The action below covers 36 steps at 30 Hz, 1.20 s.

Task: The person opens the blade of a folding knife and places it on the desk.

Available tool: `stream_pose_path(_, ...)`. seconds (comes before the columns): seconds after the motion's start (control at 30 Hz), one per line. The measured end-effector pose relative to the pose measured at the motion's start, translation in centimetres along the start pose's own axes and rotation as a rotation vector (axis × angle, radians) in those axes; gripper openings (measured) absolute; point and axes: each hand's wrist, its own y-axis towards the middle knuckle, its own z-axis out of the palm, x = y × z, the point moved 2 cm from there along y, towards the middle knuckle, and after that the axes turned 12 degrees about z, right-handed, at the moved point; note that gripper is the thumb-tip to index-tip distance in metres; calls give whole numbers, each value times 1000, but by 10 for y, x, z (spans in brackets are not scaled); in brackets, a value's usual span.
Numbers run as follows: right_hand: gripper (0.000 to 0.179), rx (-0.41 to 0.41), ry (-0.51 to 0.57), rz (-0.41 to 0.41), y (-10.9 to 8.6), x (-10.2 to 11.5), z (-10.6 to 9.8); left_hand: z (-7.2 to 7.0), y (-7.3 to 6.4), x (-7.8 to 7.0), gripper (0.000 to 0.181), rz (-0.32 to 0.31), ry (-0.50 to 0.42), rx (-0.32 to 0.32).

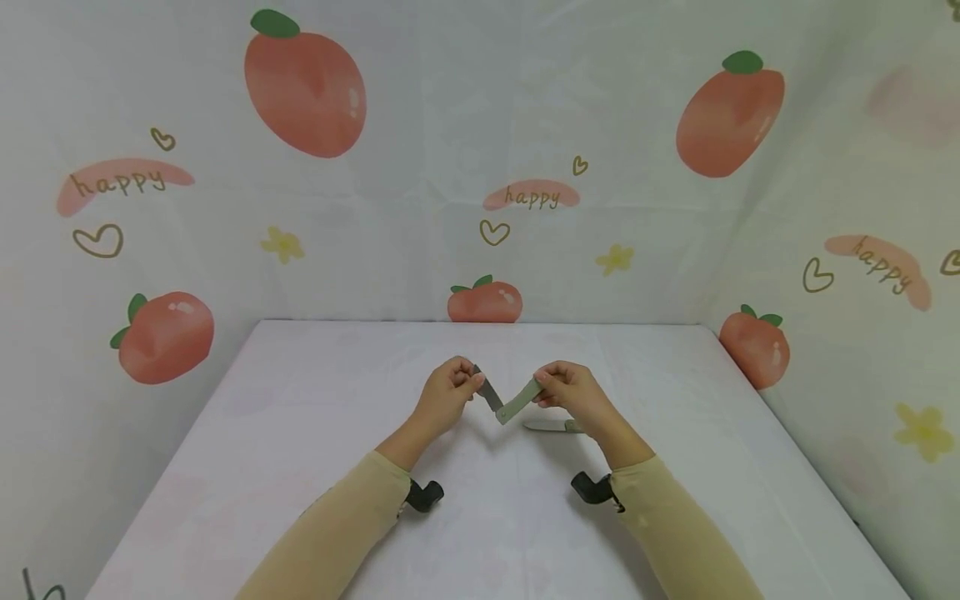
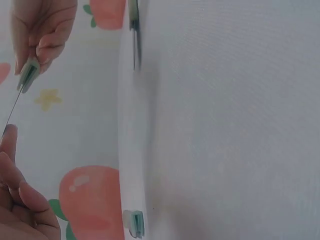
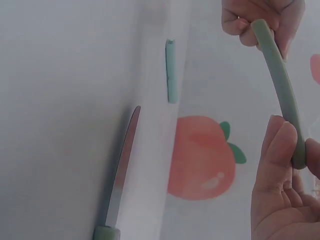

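A folding knife [image 1: 517, 403] with a pale green handle is held up between both hands, its blade swung partly out so that it makes a V with the handle. My left hand [image 1: 448, 392] pinches the blade [image 1: 489, 390] near its tip. Thumb and fingers of my right hand [image 1: 572, 390] grip the far end of the handle [image 3: 282, 80]. Beneath the right hand a second green-handled knife [image 1: 551, 426] lies on the table, blade out and pointing left; the right hand partly hides its handle in the head view.
A small teal-green piece [image 3: 171, 72] lies on the table beyond the second knife in the right wrist view. The white-covered table [image 1: 300, 400] meets a cloth wall [image 1: 405, 250] printed with fruit at its back edge. Black wrist cameras [image 1: 426, 496] sit at both cuffs.
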Motion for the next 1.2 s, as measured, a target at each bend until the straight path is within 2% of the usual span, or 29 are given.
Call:
stream_pose_path(0.13,29,-7,44,12,0,-3,-4,-3,0,1,10,-31,-21,-44)
stream_pose_path(0.37,24,-14,119,45,-2,-6,-6,-6,-1,3,10,-15,-46,-119)
stream_pose_path(0.47,22,-15,144,66,-3,-7,-6,-6,-2,5,10,-41,-49,-150)
stream_pose_path(0.57,21,-11,155,67,-4,-7,-7,-6,-3,6,10,-73,-64,-153)
stream_pose_path(0.63,22,-6,144,64,-5,-7,-8,-6,-3,6,11,-87,-88,-135)
stream_pose_path(0.7,23,-1,126,78,-5,-7,-9,-8,-4,-3,10,-108,-104,-101)
stream_pose_path(0.87,23,30,84,110,-6,-7,-11,-11,-5,-5,11,-168,-100,-15)
stream_pose_path(0.93,23,54,69,100,-6,-7,-12,-11,-4,5,12,-181,-94,22)
stream_pose_path(1.2,27,176,-28,76,-3,-7,-19,-17,-5,6,14,-230,-56,185)
